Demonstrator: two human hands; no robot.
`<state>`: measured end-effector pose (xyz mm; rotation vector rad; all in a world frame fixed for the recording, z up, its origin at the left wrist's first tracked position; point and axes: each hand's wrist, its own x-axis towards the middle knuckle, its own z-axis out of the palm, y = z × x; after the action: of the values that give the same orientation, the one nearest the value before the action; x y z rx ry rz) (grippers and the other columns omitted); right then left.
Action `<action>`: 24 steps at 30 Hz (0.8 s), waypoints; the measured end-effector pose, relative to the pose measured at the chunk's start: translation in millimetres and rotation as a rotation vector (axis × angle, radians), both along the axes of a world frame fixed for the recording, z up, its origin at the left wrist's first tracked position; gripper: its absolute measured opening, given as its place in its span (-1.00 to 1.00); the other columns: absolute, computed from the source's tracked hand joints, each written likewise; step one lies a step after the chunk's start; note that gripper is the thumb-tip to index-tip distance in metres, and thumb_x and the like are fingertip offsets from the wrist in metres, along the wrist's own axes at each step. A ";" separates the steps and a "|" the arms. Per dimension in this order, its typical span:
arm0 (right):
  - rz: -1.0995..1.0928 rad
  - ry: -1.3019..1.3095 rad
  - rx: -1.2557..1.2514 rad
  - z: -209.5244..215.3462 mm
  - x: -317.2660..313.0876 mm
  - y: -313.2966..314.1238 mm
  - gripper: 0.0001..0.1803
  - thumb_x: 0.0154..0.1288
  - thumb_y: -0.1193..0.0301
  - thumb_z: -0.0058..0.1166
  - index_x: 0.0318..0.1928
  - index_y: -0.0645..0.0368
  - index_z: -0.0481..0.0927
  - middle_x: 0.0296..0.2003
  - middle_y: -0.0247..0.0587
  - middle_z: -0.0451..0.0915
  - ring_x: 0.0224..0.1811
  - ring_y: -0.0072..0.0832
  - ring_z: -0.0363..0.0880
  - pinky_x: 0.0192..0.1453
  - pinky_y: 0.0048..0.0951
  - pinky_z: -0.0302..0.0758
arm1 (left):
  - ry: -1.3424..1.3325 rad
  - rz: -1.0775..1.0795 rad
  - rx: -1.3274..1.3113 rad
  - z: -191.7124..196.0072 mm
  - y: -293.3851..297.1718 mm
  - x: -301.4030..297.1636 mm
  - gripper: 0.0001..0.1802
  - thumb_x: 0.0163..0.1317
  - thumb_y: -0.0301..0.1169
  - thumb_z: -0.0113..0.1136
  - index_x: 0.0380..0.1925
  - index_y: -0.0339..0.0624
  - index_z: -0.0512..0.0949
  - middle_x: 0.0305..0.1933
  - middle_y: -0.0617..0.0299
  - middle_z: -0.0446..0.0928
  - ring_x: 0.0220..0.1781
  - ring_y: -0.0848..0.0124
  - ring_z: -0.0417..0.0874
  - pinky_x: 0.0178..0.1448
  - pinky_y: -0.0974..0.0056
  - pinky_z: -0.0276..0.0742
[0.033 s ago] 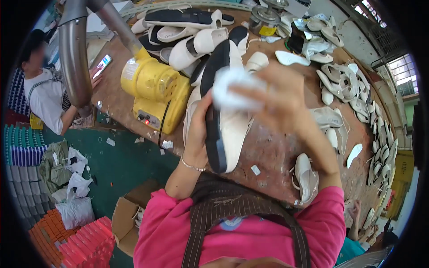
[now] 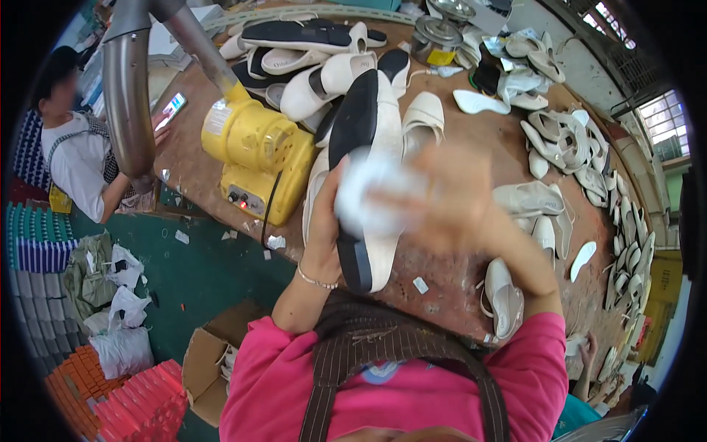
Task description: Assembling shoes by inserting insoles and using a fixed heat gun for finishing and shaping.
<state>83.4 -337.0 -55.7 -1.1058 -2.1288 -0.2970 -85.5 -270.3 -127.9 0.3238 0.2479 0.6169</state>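
The left hand (image 2: 324,221) grips a white shoe (image 2: 372,169) with a black sole at its lower end, fingers clenched around it, holding it just above the bench (image 2: 471,140). The right hand (image 2: 449,199), blurred, presses a white cloth (image 2: 372,195) against the shoe. A yellow machine (image 2: 254,158) stands at nine o'clock of the shoe.
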 end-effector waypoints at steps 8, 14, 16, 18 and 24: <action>0.126 -0.047 -0.067 8.7 -22.8 -13.2 -0.63 -0.28 0.34 0.21 -0.28 -0.06 0.69 -0.54 -0.32 0.39 -0.56 -0.37 0.42 -0.55 -0.39 0.35 | -0.025 -0.161 -0.167 -9.9 8.2 -0.1 -0.50 0.36 -0.08 -0.07 0.03 -0.29 0.46 -0.09 0.03 0.60 -0.18 0.25 0.69 -0.06 0.20 0.65; 0.088 0.029 0.061 -0.1 -23.9 -6.6 -0.63 -0.28 0.39 0.18 -0.28 -0.04 0.69 -0.57 -0.32 0.36 -0.57 -0.38 0.40 -0.58 -0.40 0.32 | 0.063 0.041 -0.052 -25.9 0.8 -9.3 -0.51 0.36 -0.07 -0.06 0.00 -0.29 0.47 -0.14 0.04 0.61 -0.18 0.29 0.68 -0.04 0.21 0.64; 0.138 0.038 0.001 -5.9 -16.7 -0.7 -0.59 -0.32 0.42 0.23 -0.27 -0.05 0.69 -0.56 -0.32 0.38 -0.57 -0.38 0.39 -0.56 -0.41 0.31 | -0.234 -0.151 -0.063 -23.5 5.3 -8.5 -0.52 0.36 -0.10 -0.04 0.02 -0.30 0.48 -0.14 0.04 0.61 -0.20 0.28 0.69 -0.07 0.21 0.65; -0.121 0.024 0.143 -6.5 23.7 19.3 -0.53 -0.36 0.43 0.26 -0.23 -0.07 0.70 -0.55 -0.34 0.38 -0.55 -0.41 0.41 -0.53 -0.42 0.34 | -0.049 -0.032 -0.107 0.3 -3.5 3.3 -0.51 0.36 -0.11 -0.05 0.04 -0.32 0.46 -0.10 0.02 0.61 -0.18 0.26 0.69 -0.08 0.22 0.66; -0.753 0.446 0.075 -25.0 101.5 28.2 -0.65 0.12 0.27 0.24 -0.06 0.05 0.66 -0.33 -0.14 0.60 -0.34 -0.30 0.57 -0.24 -0.40 0.48 | -0.208 -0.106 -0.054 -0.4 14.8 2.6 -0.48 0.35 -0.15 -0.03 0.16 -0.31 0.37 0.01 0.04 0.57 -0.07 0.25 0.67 0.03 0.19 0.62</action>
<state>184.9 -308.7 -80.7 -1.7118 -1.2459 -0.4176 -82.8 -255.6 -128.3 0.2168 0.0471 0.5336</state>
